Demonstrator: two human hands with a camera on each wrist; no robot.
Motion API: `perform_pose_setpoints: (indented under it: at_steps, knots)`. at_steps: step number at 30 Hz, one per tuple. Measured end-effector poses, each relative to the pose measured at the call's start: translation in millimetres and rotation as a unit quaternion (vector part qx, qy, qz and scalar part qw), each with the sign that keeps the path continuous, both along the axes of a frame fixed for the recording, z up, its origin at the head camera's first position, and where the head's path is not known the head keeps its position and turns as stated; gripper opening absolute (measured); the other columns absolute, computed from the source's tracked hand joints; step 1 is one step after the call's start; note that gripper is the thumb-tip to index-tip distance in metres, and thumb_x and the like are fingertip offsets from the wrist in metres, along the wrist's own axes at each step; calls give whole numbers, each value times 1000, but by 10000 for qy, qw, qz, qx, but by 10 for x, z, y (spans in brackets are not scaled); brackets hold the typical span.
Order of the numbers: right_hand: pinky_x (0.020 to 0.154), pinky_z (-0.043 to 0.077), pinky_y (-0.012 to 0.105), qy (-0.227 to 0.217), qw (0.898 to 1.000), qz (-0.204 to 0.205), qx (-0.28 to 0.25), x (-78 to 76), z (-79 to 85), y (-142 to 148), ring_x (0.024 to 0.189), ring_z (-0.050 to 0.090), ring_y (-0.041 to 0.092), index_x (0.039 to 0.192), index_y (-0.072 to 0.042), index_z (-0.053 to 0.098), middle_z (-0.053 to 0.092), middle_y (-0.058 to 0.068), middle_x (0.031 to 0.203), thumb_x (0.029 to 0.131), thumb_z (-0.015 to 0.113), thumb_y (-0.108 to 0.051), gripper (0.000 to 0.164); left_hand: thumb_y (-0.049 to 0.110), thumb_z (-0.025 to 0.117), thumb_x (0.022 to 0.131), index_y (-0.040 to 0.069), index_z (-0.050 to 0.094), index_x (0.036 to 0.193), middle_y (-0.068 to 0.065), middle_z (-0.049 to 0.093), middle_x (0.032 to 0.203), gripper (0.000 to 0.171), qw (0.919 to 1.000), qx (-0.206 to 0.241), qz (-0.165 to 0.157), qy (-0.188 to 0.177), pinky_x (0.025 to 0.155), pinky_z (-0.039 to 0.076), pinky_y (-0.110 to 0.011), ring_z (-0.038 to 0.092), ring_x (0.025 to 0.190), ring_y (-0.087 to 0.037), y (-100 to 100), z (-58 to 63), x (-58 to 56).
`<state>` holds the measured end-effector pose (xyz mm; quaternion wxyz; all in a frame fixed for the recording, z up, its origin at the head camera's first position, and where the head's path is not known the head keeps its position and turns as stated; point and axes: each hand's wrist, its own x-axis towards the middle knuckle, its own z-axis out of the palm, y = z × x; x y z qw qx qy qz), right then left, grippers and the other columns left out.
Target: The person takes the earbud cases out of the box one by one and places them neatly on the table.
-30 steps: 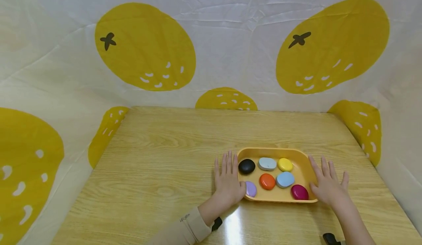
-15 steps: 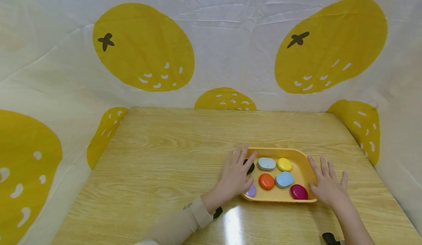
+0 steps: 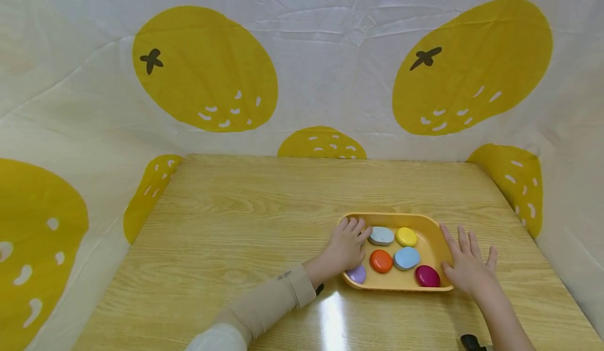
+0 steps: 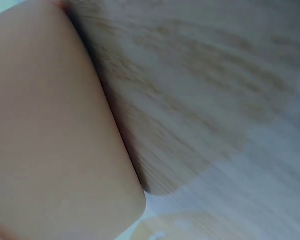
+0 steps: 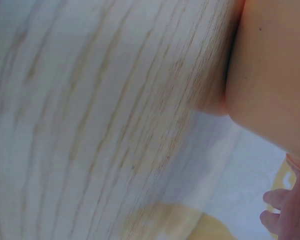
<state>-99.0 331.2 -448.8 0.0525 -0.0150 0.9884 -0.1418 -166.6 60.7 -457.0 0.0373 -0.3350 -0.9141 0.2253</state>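
Note:
My left hand (image 3: 346,246) reaches over the left end of an orange-yellow tray (image 3: 396,215). Its fingers curl down over the spot of the black pebble-like piece, which the hand now hides. A lilac piece (image 3: 357,274) lies just below that hand. Against the tray's right rim rests my right hand (image 3: 469,267), fingers straight and spread. Inside the tray lie smooth rounded pieces: pale grey (image 3: 381,236), yellow (image 3: 406,237), orange-red (image 3: 380,261), light blue (image 3: 407,258) and magenta (image 3: 427,276). Both wrist views mostly show skin close up and wood grain.
The tray stands on a wood-grain table (image 3: 245,209), right of its middle. White cloth (image 3: 330,78) printed with large yellow fruit hangs behind and along both sides. A black strap end (image 3: 472,342) shows by the right forearm.
My left hand has left the tray's left rim, moved right over the tray and curled its fingers over the black piece. The right hand has stayed at the right rim.

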Motion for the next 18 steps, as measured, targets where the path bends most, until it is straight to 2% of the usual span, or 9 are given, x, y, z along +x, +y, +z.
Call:
perform_pose_setpoints:
  at_steps: [6,12,18]
  knots:
    - [86,-24,67,17,10000,16,-43,0,-3,11,131,-13,48,147,-26,-8,-7,30,146,86,52,-18,86,54,27,93,36,19,139,9,30,128,51,9972,-654,286,-206,93,23,-26,29,113,-10,89,-19,-17]
    - [87,-24,67,-1,10000,12,-43,3,3,0,131,-12,49,147,-26,-8,-7,31,145,86,52,-18,86,53,27,93,38,24,131,10,33,114,42,9939,-903,562,-284,84,23,-25,30,102,-9,133,-1,2]
    - [87,-23,67,-8,10000,-4,-51,8,11,-8,131,-11,50,147,-26,-8,-7,31,145,86,52,-18,86,55,26,93,39,24,130,9,32,110,41,9927,-1037,557,-265,82,22,-25,32,98,-9,142,-13,1]
